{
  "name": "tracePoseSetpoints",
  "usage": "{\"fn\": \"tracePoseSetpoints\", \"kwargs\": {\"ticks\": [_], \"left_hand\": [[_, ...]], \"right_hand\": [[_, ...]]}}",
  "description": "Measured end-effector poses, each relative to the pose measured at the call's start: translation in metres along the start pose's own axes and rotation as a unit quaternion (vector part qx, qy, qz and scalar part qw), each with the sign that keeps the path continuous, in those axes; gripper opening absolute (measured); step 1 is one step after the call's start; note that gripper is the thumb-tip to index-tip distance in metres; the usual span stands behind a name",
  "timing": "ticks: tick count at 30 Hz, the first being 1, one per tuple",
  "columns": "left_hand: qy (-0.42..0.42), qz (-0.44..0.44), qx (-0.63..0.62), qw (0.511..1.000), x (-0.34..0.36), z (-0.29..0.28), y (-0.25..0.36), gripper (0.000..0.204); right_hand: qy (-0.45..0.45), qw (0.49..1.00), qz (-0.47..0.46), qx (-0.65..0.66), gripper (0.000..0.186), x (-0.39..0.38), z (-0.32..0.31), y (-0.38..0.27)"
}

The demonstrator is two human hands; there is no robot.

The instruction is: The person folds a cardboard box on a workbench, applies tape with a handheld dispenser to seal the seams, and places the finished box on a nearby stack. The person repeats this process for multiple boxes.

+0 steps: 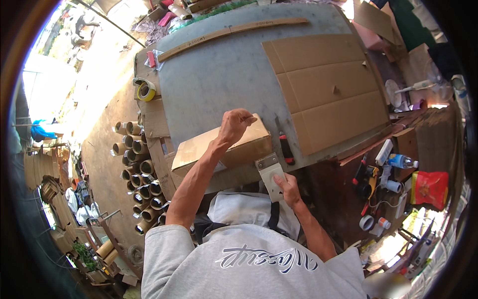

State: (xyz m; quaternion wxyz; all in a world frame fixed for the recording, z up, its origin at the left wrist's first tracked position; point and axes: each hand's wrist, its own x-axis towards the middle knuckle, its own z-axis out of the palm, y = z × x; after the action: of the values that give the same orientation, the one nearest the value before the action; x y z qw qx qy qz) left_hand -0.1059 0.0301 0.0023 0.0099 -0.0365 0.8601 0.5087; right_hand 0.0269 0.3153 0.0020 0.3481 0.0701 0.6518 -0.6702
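A long closed cardboard box (pixel 199 149) lies at the near edge of the table, in front of my body. Over its right part is my left hand (pixel 235 127), fingers bent and pressed together near the box's far right corner; what they pinch, if anything, is too small to make out. My right hand (pixel 288 189) grips a flat white block-shaped tool (pixel 271 180) with a metal plate at its far end, just off the box's near right corner. A red and black utility knife (pixel 286 148) rests on the table right of the box.
A flat creased cardboard sheet (pixel 326 92) covers the table's right side. Along the far edge runs a long wooden strip (pixel 234 32). Yellow tape rolls (pixel 146 91) sit at the left edge, above stacked cardboard tubes (pixel 144 192). Tools and a bottle (pixel 402 161) crowd the right.
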Motion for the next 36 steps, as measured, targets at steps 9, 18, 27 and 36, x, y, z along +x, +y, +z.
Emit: {"fn": "tracePoseSetpoints", "kwargs": {"ticks": [9, 18, 27, 36], "left_hand": [[0.002, -0.033, 0.012, 0.999, 0.006, 0.011, -0.023, 0.016], [-0.001, 0.013, 0.112, 0.994, -0.002, 0.036, -0.047, 0.021], [0.029, 0.047, 0.222, 0.974, 0.0, 0.033, -0.04, 0.013], [-0.071, 0.045, 0.113, 0.99, -0.026, 0.007, 0.011, 0.038]], "right_hand": [[0.006, 1.0, 0.009, 0.006, 0.038, 0.019, 0.002, 0.009], [0.011, 1.0, 0.018, 0.014, 0.041, 0.054, -0.001, 0.039], [0.01, 1.0, -0.005, -0.02, 0.045, 0.074, -0.008, 0.052], [0.007, 1.0, 0.017, 0.021, 0.043, 0.074, -0.007, 0.055]]}}
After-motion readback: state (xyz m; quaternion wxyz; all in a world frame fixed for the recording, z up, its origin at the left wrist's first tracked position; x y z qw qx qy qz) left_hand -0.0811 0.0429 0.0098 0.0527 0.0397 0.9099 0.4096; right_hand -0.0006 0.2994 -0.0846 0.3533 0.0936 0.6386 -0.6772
